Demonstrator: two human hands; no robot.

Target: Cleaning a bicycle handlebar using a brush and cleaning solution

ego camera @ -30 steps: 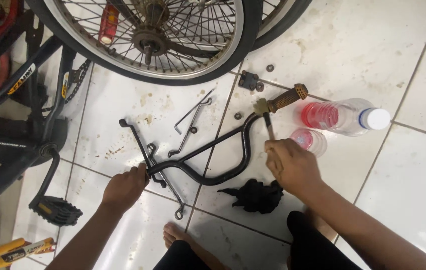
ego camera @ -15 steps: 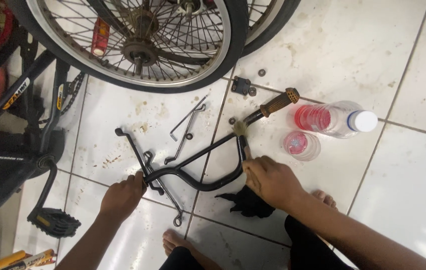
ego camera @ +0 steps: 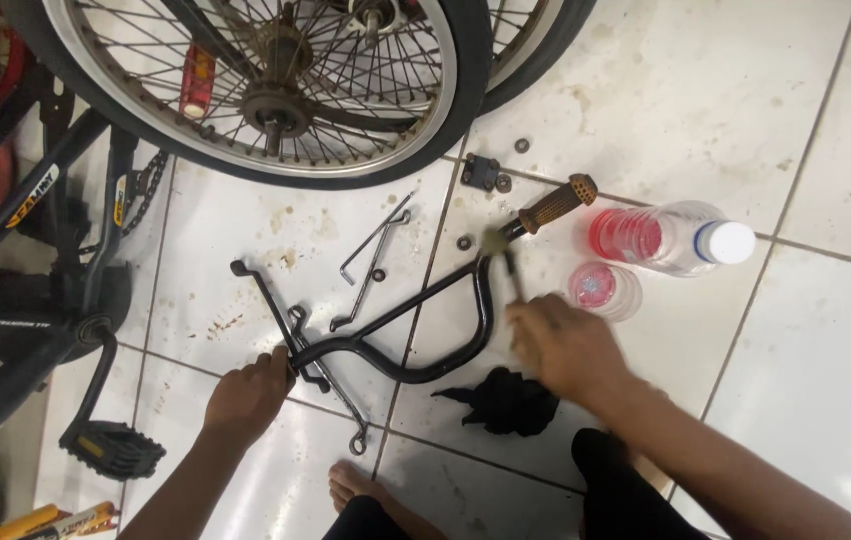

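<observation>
Head view, looking down at a white tiled floor [ego camera: 745, 110]; a clear plastic bottle [ego camera: 670, 236] lies on its side with its white cap toward the right, and red liquid fills the end away from the cap; just below it, close beside it, stands a small clear cup [ego camera: 603, 289] with a little pinkish-red liquid in the bottom.

A black bicycle handlebar [ego camera: 415, 330] lies across the tiles between the hands, its brown rubber grip [ego camera: 557, 203] near the bottle; the left hand [ego camera: 245, 395] is closed around the bar's left part, holding it down; the right hand [ego camera: 565, 350] is blurred, closed on a thin brush [ego camera: 505, 262] whose pale head touches the bar just below the grip; how tightly the fingers close I cannot tell.

A crumpled black rag [ego camera: 505, 400] lies just under the right hand; thin metal keys [ego camera: 375, 250] and a slim wrench [ego camera: 335, 395] lie near the bar, with small nuts and a black clamp [ego camera: 480, 172] above; a spoked bicycle wheel [ego camera: 275, 90] fills the top, a black bicycle frame with pedal [ego camera: 110, 450] the left edge; a bare foot [ego camera: 355, 485] shows at the bottom.
</observation>
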